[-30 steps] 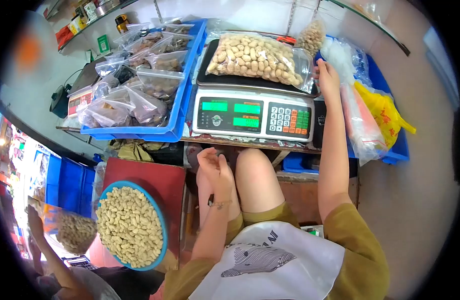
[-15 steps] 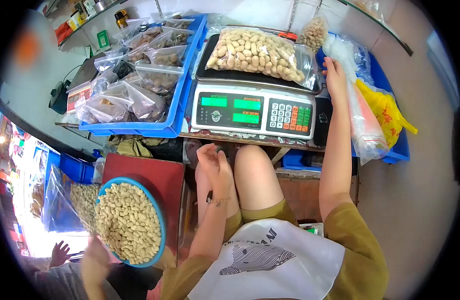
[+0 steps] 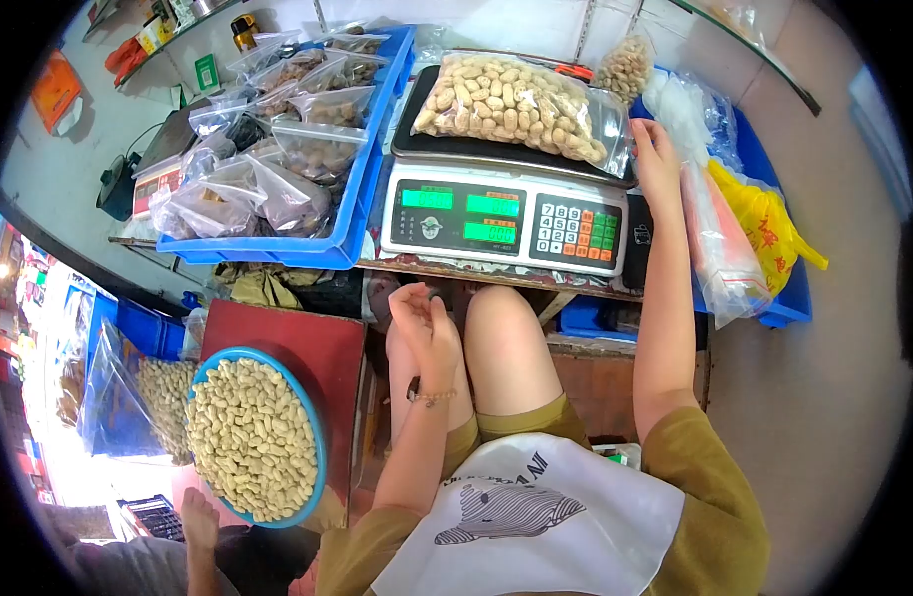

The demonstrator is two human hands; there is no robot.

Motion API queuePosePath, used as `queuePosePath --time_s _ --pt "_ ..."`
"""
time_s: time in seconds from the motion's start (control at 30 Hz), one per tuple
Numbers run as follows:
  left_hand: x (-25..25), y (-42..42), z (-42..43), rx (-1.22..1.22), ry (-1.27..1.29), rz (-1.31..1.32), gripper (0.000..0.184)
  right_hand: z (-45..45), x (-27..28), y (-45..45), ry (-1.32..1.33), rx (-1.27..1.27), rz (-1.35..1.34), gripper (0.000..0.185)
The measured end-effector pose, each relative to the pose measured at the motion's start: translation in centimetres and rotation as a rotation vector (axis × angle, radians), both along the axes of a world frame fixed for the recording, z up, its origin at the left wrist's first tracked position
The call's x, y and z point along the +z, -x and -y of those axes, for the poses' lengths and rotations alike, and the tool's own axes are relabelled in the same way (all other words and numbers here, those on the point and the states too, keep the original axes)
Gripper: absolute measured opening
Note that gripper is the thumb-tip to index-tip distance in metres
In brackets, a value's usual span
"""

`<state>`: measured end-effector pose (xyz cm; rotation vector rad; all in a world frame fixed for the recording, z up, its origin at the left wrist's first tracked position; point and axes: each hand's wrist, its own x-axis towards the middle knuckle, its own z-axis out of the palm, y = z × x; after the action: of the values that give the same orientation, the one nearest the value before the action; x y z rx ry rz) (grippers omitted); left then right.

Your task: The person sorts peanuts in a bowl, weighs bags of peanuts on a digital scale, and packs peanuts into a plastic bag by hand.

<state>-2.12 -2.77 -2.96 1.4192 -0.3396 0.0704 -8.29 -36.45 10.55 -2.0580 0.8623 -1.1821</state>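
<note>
A clear bag of peanuts (image 3: 511, 107) lies on the black platform of a digital scale (image 3: 456, 214). Beside the bag's flat right end is my right hand (image 3: 657, 164), its fingers bent toward the plastic and the thumb apart from them. Whether the fingertips touch the bag I cannot make out. Above my knee hovers my left hand (image 3: 424, 323), loosely curled with thumb and fingers apart, holding nothing. Green digits glow on the scale's display, too small to read.
A blue tray (image 3: 352, 233) of filled zip bags stands left of the scale. A blue basin (image 3: 322, 437) of peanuts sits on a red surface (image 3: 278, 333). To the right are plastic bags (image 3: 720, 238) and a yellow bag (image 3: 764, 214). Another person's hand (image 3: 200, 517) is at lower left.
My right hand has shifted slightly left and down, closer to the bag's end. My left hand has barely moved. The other person's hand has moved down, away from the basin.
</note>
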Motion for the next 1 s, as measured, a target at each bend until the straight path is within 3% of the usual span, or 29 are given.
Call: queuePosePath --time_s 0.2,0.3,0.4,0.57,0.73,0.87,0.9,0.97,1.0 --pt "0.4 0.1 -0.2 0.033 -0.067 0.018 0.029 -1.5 1.6 0.6 -0.082 0.019 0.059 0.043" --pt "0.2 -0.1 -0.2 0.01 -0.063 0.027 0.027 -0.8 1.1 0.1 -0.243 0.075 -0.075 0.036" --pt "0.1 -0.1 -0.3 -0.011 -0.082 0.04 0.025 -1.5 1.9 -0.4 -0.33 0.407 0.088 0.027" --pt "0.2 0.0 -0.3 -0.02 -0.077 0.029 0.023 -2.7 6.1 -2.9 -0.122 0.375 0.195 0.023" --pt "0.2 -0.1 -0.4 -0.002 -0.06 0.029 0.023 -2.7 10.0 -4.9 0.041 0.43 -0.074 0.026" --pt "2.8 0.6 0.6 0.0 -0.23 0.332 0.025 -3.1 12.1 -5.7 0.126 0.501 -0.202 0.027" --pt "4.9 0.5 1.7 0.0 -0.212 0.544 0.028 -3.0 12.4 -5.9 0.061 0.538 -0.222 0.027" --pt "10.4 -0.2 4.5 -0.046 -0.301 0.838 0.042 -3.4 13.2 -6.0 0.043 0.614 -0.275 0.028" --pt "12.5 -1.0 7.0 -0.036 -0.184 0.957 0.055 -3.5 13.3 -6.1 0.03 0.653 -0.302 0.029"
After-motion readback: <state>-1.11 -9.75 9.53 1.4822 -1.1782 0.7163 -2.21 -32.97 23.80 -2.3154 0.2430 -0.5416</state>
